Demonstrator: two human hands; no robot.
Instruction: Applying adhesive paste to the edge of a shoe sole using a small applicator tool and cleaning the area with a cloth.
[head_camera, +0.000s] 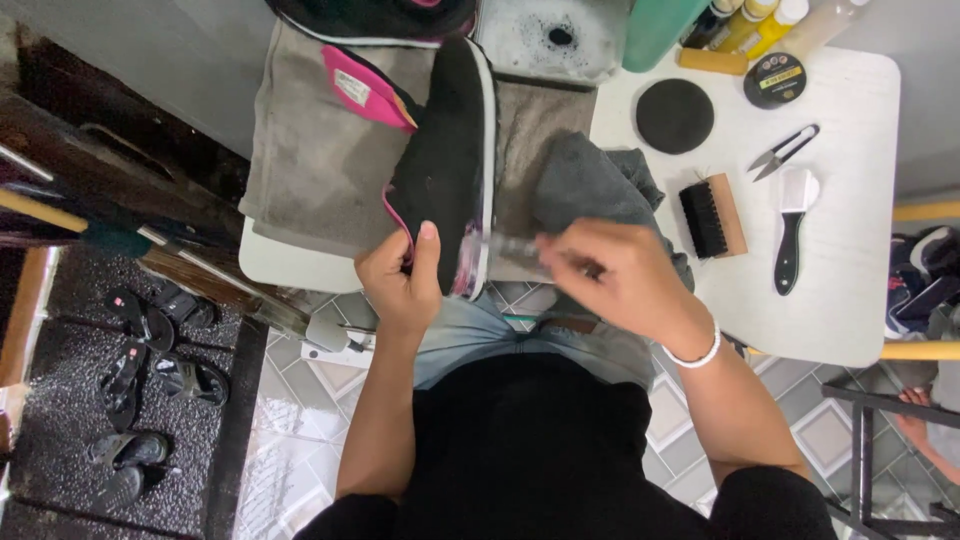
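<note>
Over a white table (850, 300), left hand (400, 275) grips a black shoe (445, 150); right hand (610, 275) pinches a blurred brush (510, 247).

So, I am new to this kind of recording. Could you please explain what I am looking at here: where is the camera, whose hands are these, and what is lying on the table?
There is no machine here. A person wears one camera on the head, so the single picture looks down at that person's own two bare hands.

The left hand grips a black shoe with a white sole edge and pink lining, held on its side over a grey towel. The right hand is blurred from motion; it holds a small brush against the sole edge.

The white table also carries a crumpled grey cloth, a wooden brush with black bristles, a black-handled brush, small snips, a round black pad, a round tin and some bottles. Sandals lie on the floor at the left.
</note>
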